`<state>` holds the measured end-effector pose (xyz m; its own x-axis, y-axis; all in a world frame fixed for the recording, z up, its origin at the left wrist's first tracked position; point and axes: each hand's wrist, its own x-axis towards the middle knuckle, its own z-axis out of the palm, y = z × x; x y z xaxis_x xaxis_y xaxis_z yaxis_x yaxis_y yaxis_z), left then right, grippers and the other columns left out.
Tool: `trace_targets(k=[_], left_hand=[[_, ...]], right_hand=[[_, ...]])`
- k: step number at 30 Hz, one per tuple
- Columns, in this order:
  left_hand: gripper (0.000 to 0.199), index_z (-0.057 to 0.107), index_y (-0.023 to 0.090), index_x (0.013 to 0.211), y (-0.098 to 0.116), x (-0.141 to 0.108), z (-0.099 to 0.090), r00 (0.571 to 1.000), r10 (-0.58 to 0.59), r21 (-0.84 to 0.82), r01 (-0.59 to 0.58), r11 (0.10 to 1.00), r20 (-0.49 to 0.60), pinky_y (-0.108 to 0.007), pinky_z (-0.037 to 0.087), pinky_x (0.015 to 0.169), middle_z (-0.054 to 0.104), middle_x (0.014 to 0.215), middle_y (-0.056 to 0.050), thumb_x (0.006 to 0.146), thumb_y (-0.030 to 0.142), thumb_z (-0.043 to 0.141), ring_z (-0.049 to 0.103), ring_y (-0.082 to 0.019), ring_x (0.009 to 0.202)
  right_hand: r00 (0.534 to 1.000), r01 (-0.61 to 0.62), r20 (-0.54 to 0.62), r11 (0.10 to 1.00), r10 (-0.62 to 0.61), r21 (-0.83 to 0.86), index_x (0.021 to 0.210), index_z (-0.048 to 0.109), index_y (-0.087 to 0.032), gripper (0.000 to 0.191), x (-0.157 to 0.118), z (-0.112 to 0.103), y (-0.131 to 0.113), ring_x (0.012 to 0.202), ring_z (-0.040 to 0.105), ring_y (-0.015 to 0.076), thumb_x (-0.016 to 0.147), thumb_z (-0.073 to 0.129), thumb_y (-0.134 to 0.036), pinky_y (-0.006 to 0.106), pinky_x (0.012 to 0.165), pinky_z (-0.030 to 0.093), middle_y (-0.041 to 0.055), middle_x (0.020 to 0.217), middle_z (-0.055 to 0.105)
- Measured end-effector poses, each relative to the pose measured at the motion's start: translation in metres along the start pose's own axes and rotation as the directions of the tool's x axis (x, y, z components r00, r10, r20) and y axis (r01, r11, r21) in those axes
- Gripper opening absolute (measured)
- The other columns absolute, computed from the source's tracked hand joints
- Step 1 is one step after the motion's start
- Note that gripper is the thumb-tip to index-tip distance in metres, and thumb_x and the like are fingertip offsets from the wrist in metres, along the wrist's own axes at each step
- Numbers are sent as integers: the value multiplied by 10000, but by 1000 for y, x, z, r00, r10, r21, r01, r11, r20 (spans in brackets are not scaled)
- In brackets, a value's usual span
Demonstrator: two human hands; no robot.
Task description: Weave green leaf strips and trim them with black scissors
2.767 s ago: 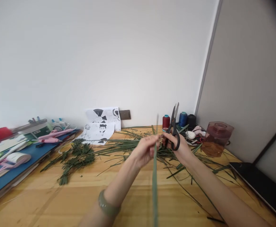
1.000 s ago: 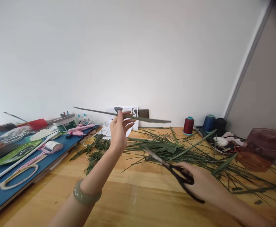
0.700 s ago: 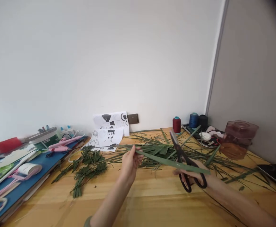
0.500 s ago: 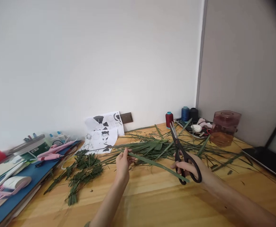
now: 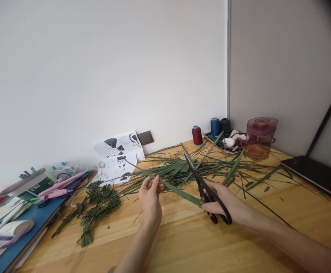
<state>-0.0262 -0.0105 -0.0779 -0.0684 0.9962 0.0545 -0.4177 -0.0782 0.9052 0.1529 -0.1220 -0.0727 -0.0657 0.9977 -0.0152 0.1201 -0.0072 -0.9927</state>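
Note:
My left hand [image 5: 151, 195] pinches a long green leaf strip [image 5: 182, 194] between thumb and fingers. The strip slants down to the right, its broad end reaching the thumb of my right hand [image 5: 218, 203]. That hand is closed on black-handled scissors [image 5: 196, 172], whose blades point up and away and look nearly closed. Behind both hands lies a loose heap of long green leaves [image 5: 177, 170]. Left of my left hand rests a bunch of darker leafy stems [image 5: 101, 204].
Printed drawings [image 5: 117, 157] lean against the wall. At the back are a red thread spool [image 5: 197, 135], a blue spool [image 5: 215, 126] and a pinkish transparent container [image 5: 260, 138]. A pink glue gun [image 5: 59, 185] lies on the left; a black lamp base [image 5: 316, 174] stands right.
The strip's broad end now meets my right thumb, where it reached past the handles before. The scissors have tilted further left. The whole view has shifted slightly.

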Motion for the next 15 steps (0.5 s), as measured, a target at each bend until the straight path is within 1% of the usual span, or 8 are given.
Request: trace_targets(k=[3,6,8,9,10,11,12,15], left_hand=[[248,589,154,776,3,-5,4,1000,1,2,-1,1000,17,-127,412,502,564,607,56,570,232,702,499,-26,477],[245,620,129,761,-1,-23,12,984,-107,55,100,993,140,-178,444,544,620,660,-2,556,224,716,538,-63,521],[232,643,99,717,-6,-41,19,945,-208,126,181,975,254,-208,448,547,640,673,-51,534,210,732,564,-109,570],[218,650,107,718,-8,-48,22,896,-283,199,224,954,344,-210,448,573,639,672,-42,541,208,729,563,-108,588],[186,652,102,687,-10,-54,23,863,-320,252,234,939,390,-216,448,584,634,639,-40,554,212,721,558,-110,583],[168,651,103,680,-10,-57,24,858,-327,284,224,932,397,-216,447,594,627,621,-33,572,218,710,554,-108,584],[164,649,104,690,-10,-58,24,869,-314,304,202,931,384,-212,446,597,620,612,-25,585,219,703,548,-103,581],[186,622,106,733,-8,-49,19,926,-232,295,142,945,298,-202,449,580,595,612,-5,604,218,695,534,-88,560]], right_hand=[[1000,7,-29,1000,-7,19,805,406,-183,195,1,1,2,483,410,77,676,552,-169,190,399,335,-68,606,393],[996,55,-80,996,-49,73,774,402,-192,177,3,5,3,510,409,77,680,546,-151,186,417,340,-67,620,383],[994,81,-81,991,-73,102,759,407,-191,166,3,8,3,510,406,74,679,539,-130,184,430,333,-70,605,391],[994,91,-76,989,-83,114,765,414,-190,164,3,10,3,512,409,74,679,536,-124,185,436,329,-69,602,403],[993,99,-73,987,-90,123,785,423,-189,167,2,11,3,516,413,75,681,538,-126,186,442,327,-68,604,414],[993,102,-78,986,-93,128,804,432,-188,174,2,12,4,519,415,76,683,546,-137,187,447,326,-67,606,420],[992,99,-92,987,-88,130,824,437,-188,185,2,13,4,520,418,77,686,556,-158,190,449,327,-66,610,423],[985,53,-170,994,-36,97,867,443,-189,234,1,11,2,529,441,87,684,584,-226,203,456,338,-52,642,467]])
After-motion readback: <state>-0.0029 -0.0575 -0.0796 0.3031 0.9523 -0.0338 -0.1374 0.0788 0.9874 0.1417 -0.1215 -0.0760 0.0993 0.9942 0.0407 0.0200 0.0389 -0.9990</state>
